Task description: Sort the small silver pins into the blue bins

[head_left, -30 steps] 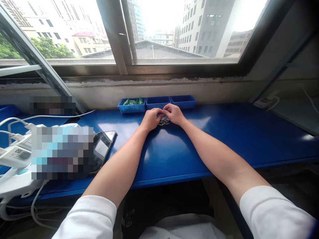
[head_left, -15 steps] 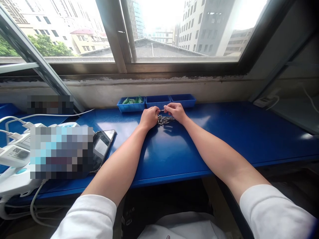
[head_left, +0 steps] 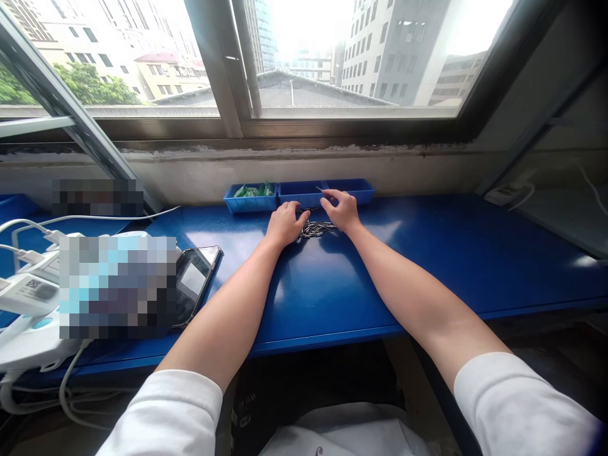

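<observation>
A small pile of slim, dark silvery metal pieces (head_left: 317, 229) lies on the blue tabletop between my hands; their exact kind is too small to make out. My left hand (head_left: 286, 223) is at the left edge of the pile, palm down, thumb and fingers apart, with nothing seen in it. Above and right of the pile, my right hand (head_left: 342, 209) is raised in front of the middle blue bin (head_left: 300, 194). One slim metal piece (head_left: 319, 188) sticks out leftward from its fingertips, over that bin's opening.
The left blue bin (head_left: 251, 202) holds green crumpled material, and a right blue bin (head_left: 354, 193) adjoins the middle one. To the left lie a phone (head_left: 197, 278) and a white power strip (head_left: 28, 342) with plugs and cables. A window (head_left: 332, 76) rises behind the wall ledge.
Both hands were pinching at one slim piece above the pile. My left hand has let go and spread its fingers; my right has lifted towards the middle bin.
</observation>
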A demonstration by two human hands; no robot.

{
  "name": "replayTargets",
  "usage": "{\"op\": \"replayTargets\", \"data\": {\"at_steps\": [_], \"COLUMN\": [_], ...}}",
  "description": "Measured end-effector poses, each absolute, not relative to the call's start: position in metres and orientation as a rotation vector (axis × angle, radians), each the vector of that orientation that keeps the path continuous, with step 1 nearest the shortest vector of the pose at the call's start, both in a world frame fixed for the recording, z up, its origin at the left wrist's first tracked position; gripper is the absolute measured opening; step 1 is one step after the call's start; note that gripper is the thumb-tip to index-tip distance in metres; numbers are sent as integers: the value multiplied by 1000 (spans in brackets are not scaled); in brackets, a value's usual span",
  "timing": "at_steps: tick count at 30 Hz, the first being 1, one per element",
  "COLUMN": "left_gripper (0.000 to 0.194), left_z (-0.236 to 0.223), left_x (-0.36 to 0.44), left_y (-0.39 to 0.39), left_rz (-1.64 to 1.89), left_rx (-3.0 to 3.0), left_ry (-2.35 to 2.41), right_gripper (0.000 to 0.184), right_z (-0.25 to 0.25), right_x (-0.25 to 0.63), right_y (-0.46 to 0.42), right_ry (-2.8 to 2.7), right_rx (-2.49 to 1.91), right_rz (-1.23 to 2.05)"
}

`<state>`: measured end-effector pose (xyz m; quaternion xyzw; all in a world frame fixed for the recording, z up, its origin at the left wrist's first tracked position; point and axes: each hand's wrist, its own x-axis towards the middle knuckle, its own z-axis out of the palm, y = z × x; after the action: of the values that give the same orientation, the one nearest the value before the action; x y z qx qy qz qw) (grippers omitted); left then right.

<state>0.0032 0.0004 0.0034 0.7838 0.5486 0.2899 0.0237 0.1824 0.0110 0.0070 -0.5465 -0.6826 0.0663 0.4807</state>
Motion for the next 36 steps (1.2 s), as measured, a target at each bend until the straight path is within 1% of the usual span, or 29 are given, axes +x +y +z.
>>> {"op": "replayTargets", "data": {"at_steps": [2, 5, 9, 14, 20, 30, 33, 36], "left_gripper": [47, 47, 48, 51, 51, 51, 57, 67], "left_z": [3, 2, 2, 0, 0, 0, 2, 4], "left_x": [3, 3, 4, 3, 3, 3, 2, 2], "left_y": [0, -1, -1, 1, 1, 0, -2, -6], "left_rz": [855, 796, 730, 702, 676, 639, 635, 598], "left_rx": [2418, 2413, 2406, 2423, 2423, 2440, 2462, 2494], "left_ry": [1712, 1717, 1721, 1705, 1694, 1696, 1658, 1596], "right_gripper": [42, 52, 65, 73, 77, 71, 72, 74], "right_z": [6, 3, -1, -2, -2, -5, -6, -6], "right_x": [185, 188, 192, 193, 192, 192, 194, 196], "right_y": [13, 17, 23, 26, 25, 30, 31, 31], "right_ry": [-1701, -1752, -1812, -1868, -1892, -1771, -1655, -1558], "right_rx": [-1432, -1608, -1812, -1894, -1935, -1916, -1939, -1960], "right_rz": [23, -73, -82, -73, -27, 4, 44, 73]}}
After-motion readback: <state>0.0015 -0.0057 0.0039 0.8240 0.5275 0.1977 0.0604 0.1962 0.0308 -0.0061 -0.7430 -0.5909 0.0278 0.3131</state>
